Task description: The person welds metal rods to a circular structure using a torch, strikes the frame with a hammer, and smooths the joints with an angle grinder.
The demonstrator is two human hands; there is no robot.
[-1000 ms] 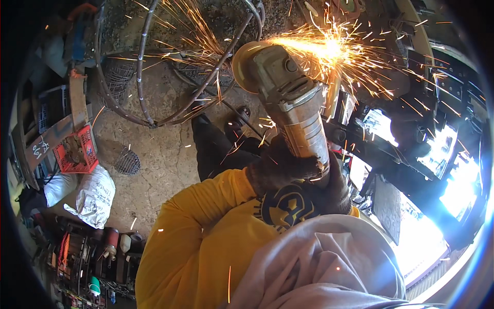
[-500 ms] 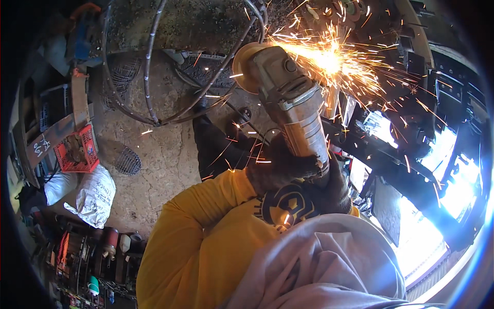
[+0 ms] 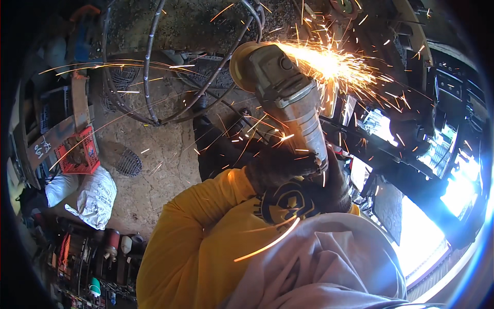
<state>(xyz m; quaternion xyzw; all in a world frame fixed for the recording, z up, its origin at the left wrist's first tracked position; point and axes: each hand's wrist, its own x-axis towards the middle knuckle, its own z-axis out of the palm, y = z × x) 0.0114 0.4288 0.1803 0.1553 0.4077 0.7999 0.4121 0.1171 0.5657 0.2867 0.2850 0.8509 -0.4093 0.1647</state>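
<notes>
An angle grinder (image 3: 290,98) is held up in front of my chest, its round disc (image 3: 244,66) at the upper left end. The disc's edge meets the bent metal rods (image 3: 226,62), and sparks stream off to the right. My left hand (image 3: 278,167), in a dark glove, is closed round the grinder's body from the left. On the other side my right hand (image 3: 337,183), also in a dark glove, grips the rear of the body. Its fingers are partly hidden behind the tool. The exact contact point is hard to make out behind the grinder's head.
Curved rods form an open frame hanging over the concrete floor (image 3: 149,175). At left stand a red crate (image 3: 77,152) and white sacks (image 3: 98,195). A rack of tools (image 3: 98,257) fills the lower left. Dark metal beams (image 3: 375,147) cross the right side beside bright daylight.
The grinder has shifted very slightly left and up, still throwing sparks. More spark trails now fly left across the rods and floor. Both hands keep their hold.
</notes>
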